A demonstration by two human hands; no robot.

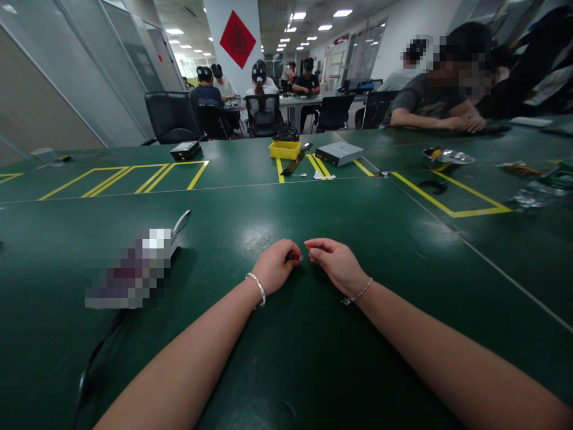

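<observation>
Both my forearms rest on the green table (313, 358), and my hands meet near its middle. My left hand (274, 267) is curled shut around a small dark and red object (293, 257) that sticks out toward the right. My right hand (335, 263) is pinched shut on a small orange-red piece (308, 246), held just beside the left hand's object. The two small pieces are nearly touching; I cannot make out what they are. Each wrist wears a thin silver bracelet.
A blurred-out item (129, 272) with a black cable lies at my left. Across the table sit a yellow bin (285, 149), a grey box (339, 153), a black device (185, 150) and a metal bowl (441, 158). Yellow tape marks rectangles. People sit at the right and at the far tables.
</observation>
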